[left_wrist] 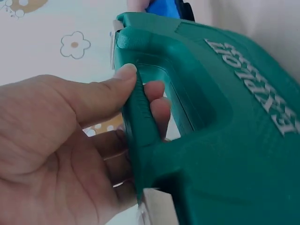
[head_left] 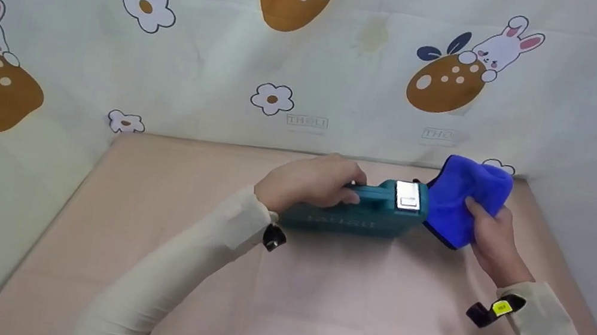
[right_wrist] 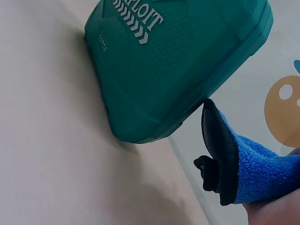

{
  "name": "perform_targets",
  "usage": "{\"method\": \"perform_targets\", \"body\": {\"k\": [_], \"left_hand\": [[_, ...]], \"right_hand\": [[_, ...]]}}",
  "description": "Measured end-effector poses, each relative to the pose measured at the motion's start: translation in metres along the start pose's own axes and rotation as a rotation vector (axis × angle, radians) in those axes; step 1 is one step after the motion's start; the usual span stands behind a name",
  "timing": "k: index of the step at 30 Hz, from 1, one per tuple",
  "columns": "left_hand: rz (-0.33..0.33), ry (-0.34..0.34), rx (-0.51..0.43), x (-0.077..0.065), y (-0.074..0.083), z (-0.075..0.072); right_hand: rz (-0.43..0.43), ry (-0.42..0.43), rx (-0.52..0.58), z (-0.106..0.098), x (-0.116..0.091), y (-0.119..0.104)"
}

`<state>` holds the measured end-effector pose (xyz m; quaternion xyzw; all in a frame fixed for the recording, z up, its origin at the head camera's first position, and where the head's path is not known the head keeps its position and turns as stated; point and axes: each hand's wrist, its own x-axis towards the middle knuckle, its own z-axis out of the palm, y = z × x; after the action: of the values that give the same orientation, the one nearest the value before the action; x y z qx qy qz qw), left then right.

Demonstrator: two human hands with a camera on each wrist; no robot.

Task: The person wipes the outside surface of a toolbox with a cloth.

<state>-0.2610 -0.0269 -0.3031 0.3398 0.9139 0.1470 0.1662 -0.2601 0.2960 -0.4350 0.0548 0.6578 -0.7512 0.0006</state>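
Observation:
A green plastic tool case (head_left: pixel 350 219) stands upright on the table, its handle on top and a silver latch (head_left: pixel 408 196) near the right end. My left hand (head_left: pixel 311 180) grips the handle; in the left wrist view the thumb lies along the handle (left_wrist: pixel 143 110) and fingers come through the opening. My right hand (head_left: pixel 495 240) holds a blue cloth (head_left: pixel 467 190) with black edging, thumb on top. The cloth is beside the case's right end; in the right wrist view its black edge meets or nearly meets the case (right_wrist: pixel 154 89). Raised lettering reads "EXPLOIT".
A pinkish table surface (head_left: pixel 310 315) lies under the case. Pale sheeting (head_left: pixel 199 72) printed with rabbits, fruit and flowers rises behind and at both sides. Black camera mounts (head_left: pixel 274 238) sit on the wrists.

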Motion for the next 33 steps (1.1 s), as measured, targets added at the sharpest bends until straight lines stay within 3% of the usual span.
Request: {"method": "perform_targets", "body": {"k": [7,15,19,26,33], "left_hand": [[-0.008,0.029,-0.009,0.015,-0.012,-0.013],[-0.004,0.078,0.142,0.024,-0.014,-0.015],[0.002,0.072,0.173,0.020,-0.008,-0.014],[0.069,0.001,0.293,0.004,0.006,-0.008],[0.064,-0.014,0.246,0.000,0.006,-0.013]], "right_hand": [[0.026,0.013,-0.011,0.002,0.001,-0.002],[0.015,0.013,-0.018,0.005,0.001,0.000],[0.011,0.015,-0.030,0.005,0.001,0.002],[0.000,-0.009,-0.037,0.004,0.001,0.003],[0.005,0.002,-0.030,0.005,0.002,0.003]]}}
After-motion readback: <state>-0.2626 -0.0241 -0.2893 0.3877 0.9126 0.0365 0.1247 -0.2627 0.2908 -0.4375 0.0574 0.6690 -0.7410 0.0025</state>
